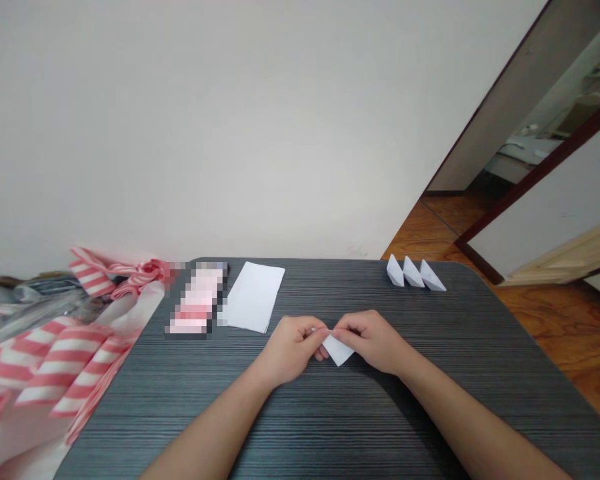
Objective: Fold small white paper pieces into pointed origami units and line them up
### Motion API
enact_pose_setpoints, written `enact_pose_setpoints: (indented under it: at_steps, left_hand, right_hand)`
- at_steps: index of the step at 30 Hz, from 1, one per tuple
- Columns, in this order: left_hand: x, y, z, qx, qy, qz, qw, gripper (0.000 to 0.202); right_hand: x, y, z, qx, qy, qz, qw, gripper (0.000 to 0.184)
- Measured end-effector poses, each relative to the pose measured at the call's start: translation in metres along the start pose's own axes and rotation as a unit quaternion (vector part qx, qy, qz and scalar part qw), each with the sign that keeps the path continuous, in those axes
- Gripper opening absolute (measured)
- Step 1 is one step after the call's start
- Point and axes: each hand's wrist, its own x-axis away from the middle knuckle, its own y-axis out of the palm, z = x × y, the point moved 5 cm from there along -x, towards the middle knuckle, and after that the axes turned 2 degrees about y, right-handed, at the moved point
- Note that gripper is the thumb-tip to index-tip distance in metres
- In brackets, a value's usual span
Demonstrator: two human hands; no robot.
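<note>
A small folded piece of white paper (339, 351) is pinched between both hands above the middle of the table, one corner pointing down toward me. My left hand (293, 348) grips its left side with thumb and fingers. On the right edge, my right hand (373, 339) pinches it the same way, the thumbs close together at the top. Part of the paper is hidden behind the fingers. To the left of the hands lies a stack of white paper sheets (254, 297). Three folded white paper boats (413, 273) stand in a row at the back right.
A blurred-out, phone-like rectangle (197, 300) lies at the table's back left. The dark wood-grain table (290, 427) meets a white wall (240, 133) behind. Red-and-white striped cloth (65, 360) is heaped on the left. Beyond the right edge are wooden floor (555, 313) and a doorway.
</note>
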Motion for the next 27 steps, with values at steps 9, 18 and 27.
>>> enact_pose_setpoints:
  at_steps: [9, 18, 27]
  left_hand:
    - [-0.002, -0.002, -0.001, 0.003, 0.005, 0.020, 1.000, 0.031]
    - [-0.003, -0.001, -0.006, 0.042, -0.018, 0.020, 0.999, 0.031]
    - [-0.004, -0.004, -0.014, 0.089, -0.033, 0.045, 0.994, 0.029]
  right_hand:
    - [0.002, -0.002, 0.005, -0.041, 0.042, -0.017, 0.998, 0.027]
    - [0.002, 0.000, 0.013, -0.065, 0.076, -0.030, 0.995, 0.027]
    - [0.003, -0.002, 0.014, -0.066, 0.076, -0.015, 0.995, 0.029]
